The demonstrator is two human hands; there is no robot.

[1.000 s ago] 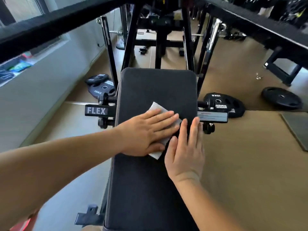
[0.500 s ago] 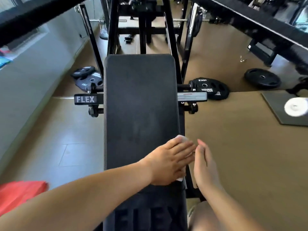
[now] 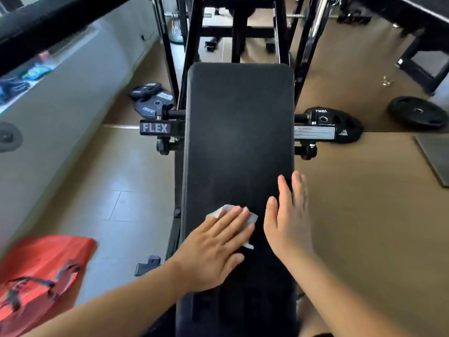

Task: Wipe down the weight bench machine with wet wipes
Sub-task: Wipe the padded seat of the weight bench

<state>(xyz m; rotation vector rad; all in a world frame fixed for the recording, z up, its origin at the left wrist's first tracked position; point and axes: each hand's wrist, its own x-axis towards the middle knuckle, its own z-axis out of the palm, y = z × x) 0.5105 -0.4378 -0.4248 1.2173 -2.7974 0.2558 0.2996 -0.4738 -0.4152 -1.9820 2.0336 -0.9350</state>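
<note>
- Since half a second ago, we see the left hand (image 3: 213, 246) and its wet wipe (image 3: 227, 210) shifted from the bench pad's (image 3: 240, 130) right edge toward its middle. The right hand (image 3: 289, 222), then edge-on beside the pad, now lies palm down at that edge.
- The left hand is flat, fingers straight and together, pressing the wipe onto the pad's near half; it does not grip it.
- The right hand is also spread flat with straight fingers and holds nothing.
- The wipe is white and crumpled, showing only past the fingertips and beside the thumb.
- The pad is long, black and matte, with rounded far corners.
- We read a FLEX label (image 3: 155, 128) on the frame at the left and a white warning sticker (image 3: 314, 133) at the right.
- Black weight plates lie on the floor: a stack at the left (image 3: 151, 98), one against the frame at the right (image 3: 332, 125), another farther right (image 3: 418, 115).
- Brown matting (image 3: 364, 215) covers the right floor; pale tiles (image 3: 121, 190) run along the left.
- A red bag (image 3: 36, 271) lies near left, blurred.
</note>
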